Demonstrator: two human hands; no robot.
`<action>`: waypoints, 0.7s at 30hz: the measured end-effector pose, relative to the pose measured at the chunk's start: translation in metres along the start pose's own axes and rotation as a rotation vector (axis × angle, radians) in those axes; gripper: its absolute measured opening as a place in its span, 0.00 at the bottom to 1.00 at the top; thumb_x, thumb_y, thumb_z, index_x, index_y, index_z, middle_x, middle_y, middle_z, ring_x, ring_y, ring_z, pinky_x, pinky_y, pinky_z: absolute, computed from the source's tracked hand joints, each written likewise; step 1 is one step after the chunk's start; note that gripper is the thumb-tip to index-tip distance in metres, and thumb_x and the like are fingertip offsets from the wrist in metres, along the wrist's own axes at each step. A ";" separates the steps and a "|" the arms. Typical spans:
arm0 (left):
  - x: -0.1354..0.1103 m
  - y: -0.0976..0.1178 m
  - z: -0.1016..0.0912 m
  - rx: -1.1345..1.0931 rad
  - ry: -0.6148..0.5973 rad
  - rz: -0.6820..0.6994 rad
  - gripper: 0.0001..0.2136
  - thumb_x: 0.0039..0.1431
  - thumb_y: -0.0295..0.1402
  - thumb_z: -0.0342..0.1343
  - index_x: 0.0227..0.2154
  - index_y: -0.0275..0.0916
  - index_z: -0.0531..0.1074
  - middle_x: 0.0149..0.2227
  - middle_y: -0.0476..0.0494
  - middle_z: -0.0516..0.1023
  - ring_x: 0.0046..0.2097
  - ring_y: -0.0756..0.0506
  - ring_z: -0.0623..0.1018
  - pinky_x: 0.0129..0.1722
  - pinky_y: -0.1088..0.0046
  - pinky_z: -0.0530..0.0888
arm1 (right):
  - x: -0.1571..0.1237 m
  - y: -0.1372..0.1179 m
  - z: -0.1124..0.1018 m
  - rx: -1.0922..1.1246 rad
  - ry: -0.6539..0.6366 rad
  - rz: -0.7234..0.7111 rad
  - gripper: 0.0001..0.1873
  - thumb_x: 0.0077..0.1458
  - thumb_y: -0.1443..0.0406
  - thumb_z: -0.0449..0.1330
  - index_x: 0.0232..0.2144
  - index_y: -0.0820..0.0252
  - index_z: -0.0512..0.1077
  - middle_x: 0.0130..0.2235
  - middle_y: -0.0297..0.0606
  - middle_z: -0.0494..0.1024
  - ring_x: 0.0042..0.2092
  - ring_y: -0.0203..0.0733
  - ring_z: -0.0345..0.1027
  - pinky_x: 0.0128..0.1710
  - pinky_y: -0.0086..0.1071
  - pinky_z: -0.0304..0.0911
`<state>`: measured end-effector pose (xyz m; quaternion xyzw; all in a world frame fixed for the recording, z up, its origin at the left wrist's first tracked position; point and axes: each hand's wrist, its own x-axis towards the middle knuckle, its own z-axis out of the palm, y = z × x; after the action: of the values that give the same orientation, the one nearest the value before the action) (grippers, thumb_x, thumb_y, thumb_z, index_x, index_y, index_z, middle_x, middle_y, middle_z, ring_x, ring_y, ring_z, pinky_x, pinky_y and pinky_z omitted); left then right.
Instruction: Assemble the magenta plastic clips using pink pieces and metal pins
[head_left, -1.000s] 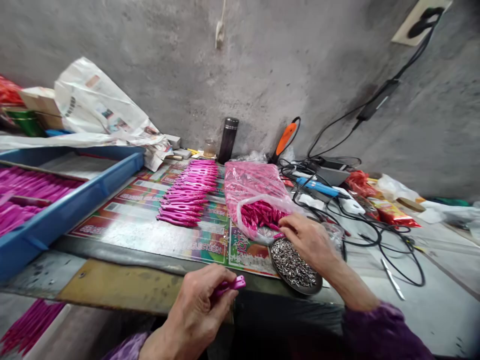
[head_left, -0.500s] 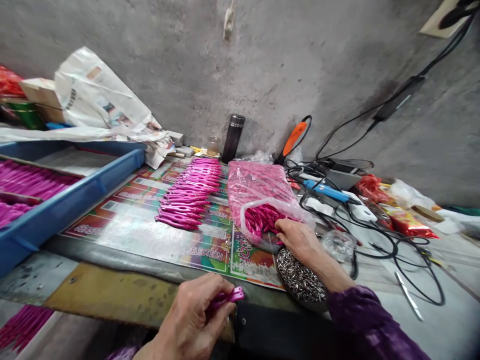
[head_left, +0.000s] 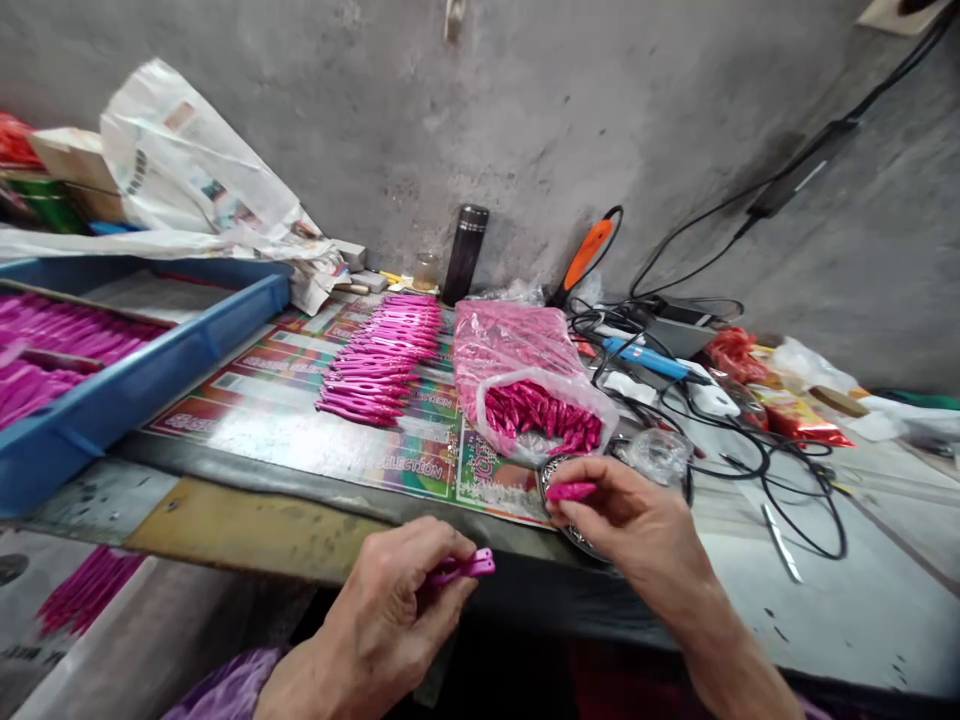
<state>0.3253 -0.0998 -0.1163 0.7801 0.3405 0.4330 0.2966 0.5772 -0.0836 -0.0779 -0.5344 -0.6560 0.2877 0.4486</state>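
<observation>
I read both grips closed: left hand [head_left: 394, 600] on a pink piece [head_left: 481, 563], right hand [head_left: 645, 525] on a darker piece [head_left: 571, 491]. Pink row [head_left: 379, 360] looks done; bag [head_left: 517, 342] holds plenty more.

We count two bare hands, one left hand [head_left: 386, 605] and one right hand [head_left: 641, 525], with one pink plastic piece [head_left: 481, 563] in each. On the left we have one blue tray [head_left: 225, 345]; at the middle, one row of pink pieces [head_left: 379, 365], too many to tally, and one plastic bag [head_left: 510, 340]. Farther off, we see one black flask [head_left: 465, 258], one orange handle [head_left: 588, 254] and, right, one blue-handled tool [head_left: 646, 359].
</observation>
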 end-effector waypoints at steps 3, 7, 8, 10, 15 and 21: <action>-0.004 0.009 0.000 -0.021 -0.021 -0.010 0.06 0.59 0.22 0.58 0.35 0.40 0.74 0.28 0.54 0.76 0.28 0.55 0.73 0.28 0.82 0.64 | -0.033 -0.013 0.021 0.338 0.000 0.118 0.05 0.52 0.67 0.68 0.34 0.57 0.77 0.33 0.35 0.79 0.29 0.37 0.77 0.31 0.25 0.73; -0.012 0.016 0.001 -0.030 -0.038 0.000 0.06 0.59 0.22 0.59 0.35 0.39 0.73 0.29 0.54 0.76 0.27 0.55 0.70 0.27 0.81 0.63 | -0.060 -0.016 0.040 0.553 0.021 0.174 0.06 0.53 0.69 0.70 0.34 0.56 0.78 0.38 0.34 0.78 0.32 0.39 0.79 0.31 0.25 0.75; -0.014 0.017 0.001 -0.038 -0.047 0.002 0.06 0.60 0.22 0.58 0.36 0.39 0.73 0.29 0.54 0.76 0.27 0.55 0.70 0.27 0.81 0.63 | -0.064 -0.015 0.043 0.580 0.020 0.179 0.06 0.53 0.69 0.70 0.34 0.55 0.79 0.39 0.34 0.78 0.32 0.39 0.79 0.31 0.25 0.76; -0.019 0.019 0.003 -0.049 -0.070 -0.008 0.05 0.61 0.23 0.58 0.37 0.39 0.74 0.29 0.53 0.76 0.28 0.55 0.70 0.28 0.80 0.63 | -0.071 -0.013 0.046 0.618 0.016 0.188 0.06 0.54 0.69 0.70 0.35 0.55 0.79 0.39 0.34 0.77 0.33 0.39 0.79 0.32 0.25 0.76; -0.027 0.022 0.005 -0.033 -0.098 -0.038 0.05 0.61 0.22 0.57 0.36 0.38 0.74 0.28 0.52 0.74 0.27 0.54 0.69 0.27 0.79 0.62 | -0.080 -0.013 0.048 0.654 0.005 0.190 0.07 0.54 0.69 0.70 0.36 0.56 0.79 0.40 0.36 0.77 0.34 0.41 0.80 0.33 0.26 0.77; -0.035 0.022 0.006 -0.042 -0.127 -0.070 0.04 0.62 0.24 0.57 0.36 0.38 0.74 0.29 0.52 0.75 0.29 0.53 0.70 0.29 0.77 0.62 | -0.088 -0.013 0.052 0.654 0.019 0.201 0.06 0.54 0.68 0.71 0.36 0.57 0.79 0.39 0.37 0.78 0.34 0.41 0.79 0.33 0.28 0.78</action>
<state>0.3231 -0.1416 -0.1190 0.7872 0.3387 0.3793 0.3488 0.5269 -0.1665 -0.1142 -0.4268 -0.4689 0.5206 0.5718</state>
